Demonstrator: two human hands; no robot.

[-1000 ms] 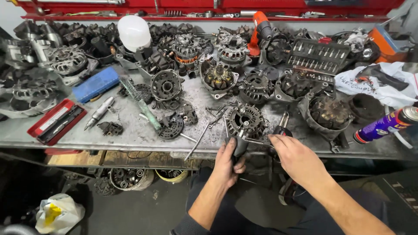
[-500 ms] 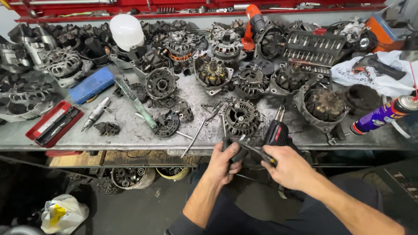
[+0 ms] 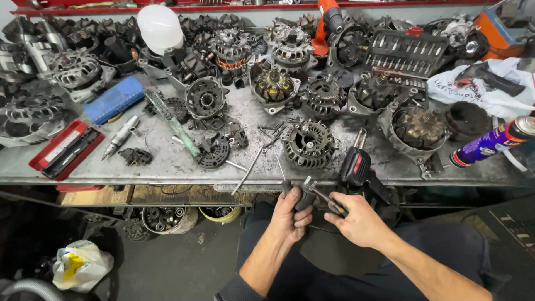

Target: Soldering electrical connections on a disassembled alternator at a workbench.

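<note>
Below the front edge of the metal workbench (image 3: 390, 173), my left hand (image 3: 288, 216) grips a small dark part (image 3: 305, 196). My right hand (image 3: 356, 218) holds a thin screwdriver-like tool (image 3: 326, 199) whose tip meets that part. Both hands are over my lap. A black and red soldering gun (image 3: 356, 166) lies at the bench edge just above my right hand. A dark alternator housing (image 3: 308, 143) sits on the bench just beyond the hands.
Several alternator parts cover the bench. A socket set case (image 3: 405, 53) is at the back right, a purple spray can (image 3: 490, 142) at right, a red tool case (image 3: 66, 149) and blue box (image 3: 114, 99) at left. A white plastic bag (image 3: 79, 265) lies on the floor.
Both hands have drawn back from the bench edge toward my lap, bringing the small part and the thin tool together. The view has tilted down slightly.
</note>
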